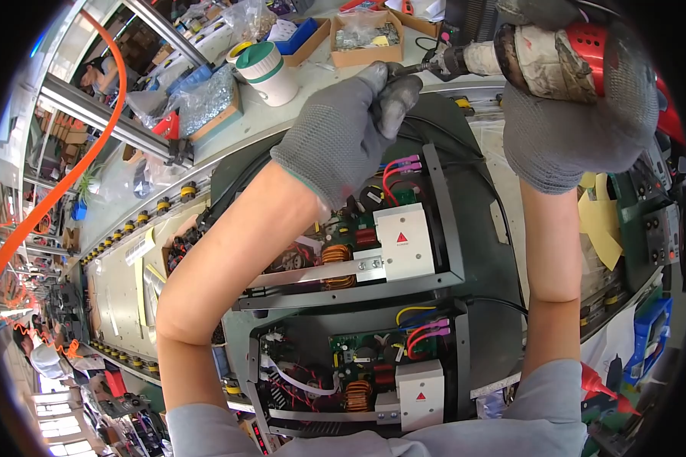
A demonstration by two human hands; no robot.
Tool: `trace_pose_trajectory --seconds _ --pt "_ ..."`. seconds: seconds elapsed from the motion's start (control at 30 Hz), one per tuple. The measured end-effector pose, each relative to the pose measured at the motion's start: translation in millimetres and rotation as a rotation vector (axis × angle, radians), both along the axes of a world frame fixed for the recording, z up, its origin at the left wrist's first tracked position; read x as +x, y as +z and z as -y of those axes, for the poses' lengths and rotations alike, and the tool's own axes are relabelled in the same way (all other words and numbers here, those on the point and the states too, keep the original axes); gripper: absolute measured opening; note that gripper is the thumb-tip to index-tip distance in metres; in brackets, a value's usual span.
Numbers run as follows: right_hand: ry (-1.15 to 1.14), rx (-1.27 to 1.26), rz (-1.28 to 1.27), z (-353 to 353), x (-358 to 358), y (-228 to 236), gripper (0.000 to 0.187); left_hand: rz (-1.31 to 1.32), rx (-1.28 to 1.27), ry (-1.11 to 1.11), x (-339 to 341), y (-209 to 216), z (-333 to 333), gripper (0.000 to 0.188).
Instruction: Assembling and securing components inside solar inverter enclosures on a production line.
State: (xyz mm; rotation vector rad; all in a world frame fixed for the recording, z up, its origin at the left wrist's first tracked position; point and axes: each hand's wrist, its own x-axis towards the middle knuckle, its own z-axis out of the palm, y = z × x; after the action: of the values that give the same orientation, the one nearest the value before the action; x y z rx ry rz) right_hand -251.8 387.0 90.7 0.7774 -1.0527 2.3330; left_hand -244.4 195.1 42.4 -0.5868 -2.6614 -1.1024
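My right hand [579,114], in a grey glove, grips the body of a worn red and grey power screwdriver [545,57] held sideways at the top right. My left hand [343,129], also gloved, pinches the tool's bit [408,70] at its tip. Both hands hover above an open black metal chassis [446,228] holding a green circuit board [351,228], copper coils, pink wires and a white box with a red triangle. A second open chassis [461,365] of the same kind lies nearer to me.
A white mug with a green lid [268,72] and cardboard boxes [366,38] of small parts sit on the bench behind. An orange hose [68,175] arcs at the left over a roller conveyor. Yellow sheets [602,221] and more units lie right.
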Motion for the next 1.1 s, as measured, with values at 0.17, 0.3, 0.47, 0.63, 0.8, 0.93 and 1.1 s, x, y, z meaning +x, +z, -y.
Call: trace_pose_trajectory --seconds 0.17,0.3,0.47,0.63,0.8,0.93,1.1 --pt "0.017 0.026 -0.009 -20.8 -4.5 -10.6 0.048 0.736 1.175 0.058 8.1 24.5 -12.4 0.031" --pt "0.058 0.030 -0.031 -26.8 7.1 -15.4 0.047 0.571 0.107 -0.008 -5.9 -1.9 44.7 0.027" --pt "0.076 0.070 -0.055 -38.4 17.4 -20.8 0.047 0.566 -0.689 -0.025 6.9 -17.2 39.4 0.026" --pt "0.124 0.122 -0.119 -39.2 16.9 -21.7 0.048 0.535 -0.743 -0.127 -6.4 -25.1 43.3 0.027" --pt "0.214 0.202 -0.251 -39.7 11.2 -26.5 0.050 0.749 -0.599 -0.202 -32.3 -25.3 51.9 0.020" --pt "0.227 0.201 -0.251 -38.7 9.6 -27.7 0.051 1.061 -0.108 -0.205 -40.0 -32.0 62.1 0.013" --pt "0.220 0.168 -0.170 -36.6 8.7 -31.8 0.052 1.082 0.161 -0.143 -38.6 -40.4 48.4 0.016"
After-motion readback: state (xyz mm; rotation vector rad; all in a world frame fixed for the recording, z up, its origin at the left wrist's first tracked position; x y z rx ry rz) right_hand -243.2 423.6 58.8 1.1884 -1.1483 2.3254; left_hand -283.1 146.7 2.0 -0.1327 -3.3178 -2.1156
